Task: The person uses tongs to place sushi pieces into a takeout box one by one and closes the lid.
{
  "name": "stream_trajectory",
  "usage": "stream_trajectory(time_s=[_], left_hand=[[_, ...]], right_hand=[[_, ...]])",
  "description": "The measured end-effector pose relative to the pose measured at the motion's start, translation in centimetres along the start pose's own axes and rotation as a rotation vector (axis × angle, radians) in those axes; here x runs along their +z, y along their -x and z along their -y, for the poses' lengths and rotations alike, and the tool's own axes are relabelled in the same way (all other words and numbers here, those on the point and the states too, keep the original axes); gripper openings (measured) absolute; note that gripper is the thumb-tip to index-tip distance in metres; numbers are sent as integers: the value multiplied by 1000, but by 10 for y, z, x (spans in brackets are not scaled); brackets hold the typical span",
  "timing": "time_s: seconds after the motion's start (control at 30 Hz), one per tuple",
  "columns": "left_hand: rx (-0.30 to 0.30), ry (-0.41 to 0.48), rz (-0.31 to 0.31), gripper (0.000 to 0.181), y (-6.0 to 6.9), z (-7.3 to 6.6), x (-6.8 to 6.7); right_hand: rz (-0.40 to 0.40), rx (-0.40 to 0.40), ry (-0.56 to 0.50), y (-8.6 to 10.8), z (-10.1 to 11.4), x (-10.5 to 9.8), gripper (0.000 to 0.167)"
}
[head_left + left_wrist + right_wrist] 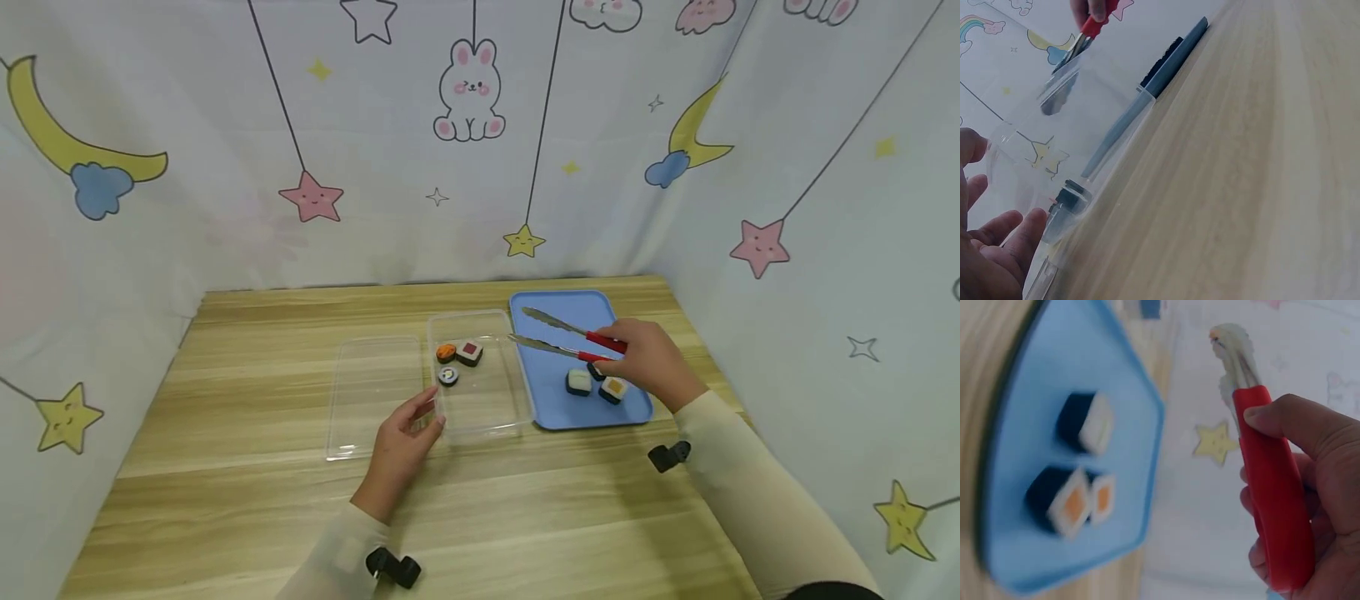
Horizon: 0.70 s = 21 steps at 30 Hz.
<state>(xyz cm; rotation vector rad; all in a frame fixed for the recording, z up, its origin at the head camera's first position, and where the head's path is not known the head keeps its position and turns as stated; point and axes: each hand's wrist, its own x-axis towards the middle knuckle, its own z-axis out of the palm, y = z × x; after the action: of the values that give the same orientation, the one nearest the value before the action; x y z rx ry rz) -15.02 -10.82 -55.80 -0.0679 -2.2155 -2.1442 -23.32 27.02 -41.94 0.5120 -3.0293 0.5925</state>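
Observation:
My right hand (641, 362) grips red-handled metal tongs (1275, 494) above the blue tray (551, 408). The tongs' tips stand apart with nothing between them, pointing left toward the clear plastic container (487, 427). Fingers of my left hand (405, 446) touch the container's left side, fairly straight. Inside it, toward the left, sit an orange-topped sushi piece (446, 353), a square sushi piece with a dark red centre (470, 352) and a small round sushi roll (447, 377). The tray bears a white-topped sushi piece (1085, 422), an orange-centred one (1060, 500) and another beside it (1102, 497).
A clear plastic lid (375, 400) lies flat to the left of the container. The wooden table (510, 517) ends at a patterned curtain (390, 242) behind and on the right. Container and tray stand close side by side.

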Motion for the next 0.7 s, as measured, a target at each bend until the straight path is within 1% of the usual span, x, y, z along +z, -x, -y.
stream_trajectory(time_s=[0.2,0.33,0.4,0.5,0.63,0.7], left_hand=[[-13,-17,-4,51,1,-1,-1],[-9,-24,-3,50,2,-3,-1],[-8,-24,-4,51,3,-3,-1],[-8,-24,-6,52,3,-4,-1],[-3,-24,-7,51,3,-3,-1],[11,-13,-2,50,2,-3,-1]], right_hand=[[-26,120,9,38,-52,0,48],[-9,204,13,60,-74,0,50],[8,232,10,68,-80,-1,51],[22,253,6,75,-85,-2,51],[40,265,-4,77,-84,-3,50],[52,278,-6,77,-83,-3,50]])
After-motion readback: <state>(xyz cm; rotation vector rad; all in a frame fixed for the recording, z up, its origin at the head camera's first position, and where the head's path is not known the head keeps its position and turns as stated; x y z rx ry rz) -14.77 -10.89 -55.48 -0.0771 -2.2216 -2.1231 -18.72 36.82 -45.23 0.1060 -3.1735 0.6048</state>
